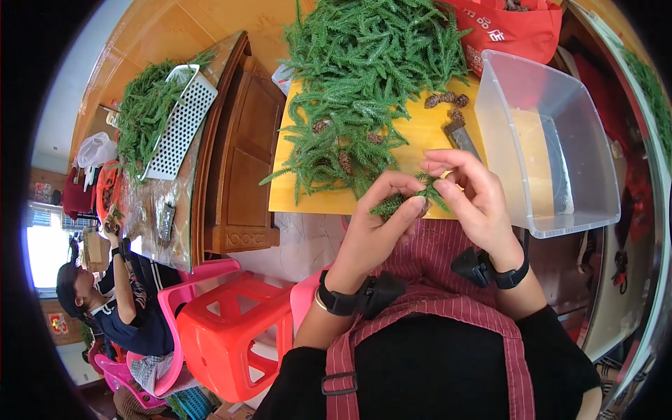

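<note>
Both my hands meet over the near edge of the yellow table (308, 203). A short green artificial pine sprig (386, 206) is pinched by my left hand (378, 227), with a brownish bit partly hidden under the fingers. At the sprig's other end, the thumb and fingertips of my right hand (476, 199) close on its needles. Just beyond lie finished-looking green branches with brown pine cones (345, 162) among them. Past these rises a big heap of green pine branches (371, 56). Loose pine cones (441, 99) and a dark bundle of thin strips (462, 134) lie to the right.
A clear plastic bin (575, 229) stands at the right, with a red bag (514, 35) behind it. At left, a co-worker (133, 308) sits at another table holding something small, beside a white perforated basket (183, 119) and greenery. A red stool (217, 336) is at my left.
</note>
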The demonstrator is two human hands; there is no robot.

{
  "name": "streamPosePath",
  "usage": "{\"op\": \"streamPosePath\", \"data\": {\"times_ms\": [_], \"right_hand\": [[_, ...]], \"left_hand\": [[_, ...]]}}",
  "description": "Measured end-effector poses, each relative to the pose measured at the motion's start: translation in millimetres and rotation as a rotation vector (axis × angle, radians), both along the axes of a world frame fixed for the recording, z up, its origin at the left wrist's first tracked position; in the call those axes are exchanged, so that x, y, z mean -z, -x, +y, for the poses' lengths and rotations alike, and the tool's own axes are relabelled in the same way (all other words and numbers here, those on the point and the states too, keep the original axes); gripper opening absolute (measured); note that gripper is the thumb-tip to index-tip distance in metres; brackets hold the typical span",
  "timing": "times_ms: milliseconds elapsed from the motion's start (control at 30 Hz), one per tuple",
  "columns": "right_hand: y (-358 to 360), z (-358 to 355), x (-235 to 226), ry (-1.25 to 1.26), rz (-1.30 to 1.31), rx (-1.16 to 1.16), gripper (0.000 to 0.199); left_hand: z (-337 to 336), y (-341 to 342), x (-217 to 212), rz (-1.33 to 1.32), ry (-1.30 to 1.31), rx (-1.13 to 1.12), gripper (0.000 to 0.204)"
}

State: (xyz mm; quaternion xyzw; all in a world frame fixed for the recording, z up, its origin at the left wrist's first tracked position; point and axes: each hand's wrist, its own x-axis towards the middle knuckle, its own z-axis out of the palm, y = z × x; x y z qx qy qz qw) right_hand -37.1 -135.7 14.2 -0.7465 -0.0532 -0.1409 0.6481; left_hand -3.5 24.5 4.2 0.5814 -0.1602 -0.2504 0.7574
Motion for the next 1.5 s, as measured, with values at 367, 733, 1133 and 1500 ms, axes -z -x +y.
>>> {"op": "streamPosePath", "data": {"times_ms": [367, 733, 1133, 1500], "right_hand": [[-2, -12, -5, 0.012, 0.235, -0.192, 0.007], [-4, -8, -7, 0.174, 0.164, -0.132, 0.006], [4, -3, -9, 0.247, -0.017, -0.01, 0.014], [4, -2, -11, 0.277, -0.095, 0.032, 0.014]], "left_hand": [[4, -1, 4, 0.098, 0.039, 0.096, 0.011], [6, -4, 3, 0.181, 0.036, 0.105, 0.012], [3, -4, 9, 0.181, 0.095, 0.016, 0.013], [0, -4, 4, 0.112, 0.05, -0.016, 0.014]]}}
